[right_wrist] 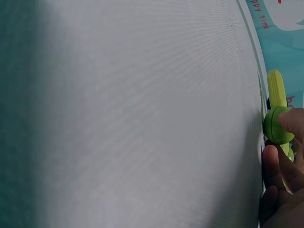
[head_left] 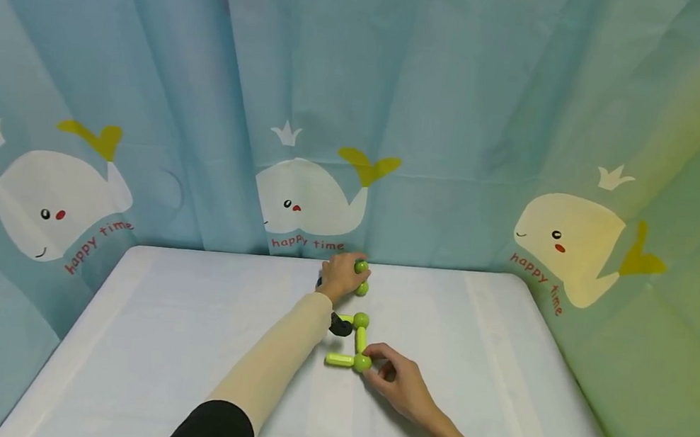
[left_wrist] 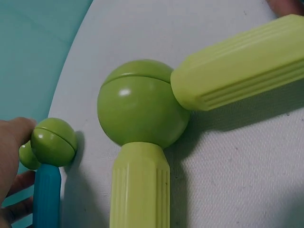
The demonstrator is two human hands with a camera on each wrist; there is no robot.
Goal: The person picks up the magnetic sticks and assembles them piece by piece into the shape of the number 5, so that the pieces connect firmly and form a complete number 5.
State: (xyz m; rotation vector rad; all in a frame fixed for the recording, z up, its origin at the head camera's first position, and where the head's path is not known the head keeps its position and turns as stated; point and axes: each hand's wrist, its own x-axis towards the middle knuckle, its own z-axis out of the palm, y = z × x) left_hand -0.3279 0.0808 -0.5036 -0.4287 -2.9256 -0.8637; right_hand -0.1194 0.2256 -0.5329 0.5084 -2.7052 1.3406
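At the table's far edge my left hand (head_left: 342,276) grips a piece made of green balls (head_left: 362,289) and a blue rod (left_wrist: 46,194). Its thumb lies against one ball (left_wrist: 53,142) in the left wrist view, while part of the blue rod is hidden by the hand. Closer to me lies a linked shape of yellow-green rods (head_left: 339,360) and green balls (head_left: 361,321), partly under the left wrist. My right hand (head_left: 399,384) pinches the near corner ball (head_left: 362,363) between thumb and finger, also visible in the right wrist view as a ball (right_wrist: 278,126).
The white table (head_left: 183,343) has rounded far corners. Behind and beside it hangs a blue-green curtain (head_left: 464,102) printed with whales. A black strap piece (head_left: 341,326) at the left wrist hangs close over the yellow-green shape.
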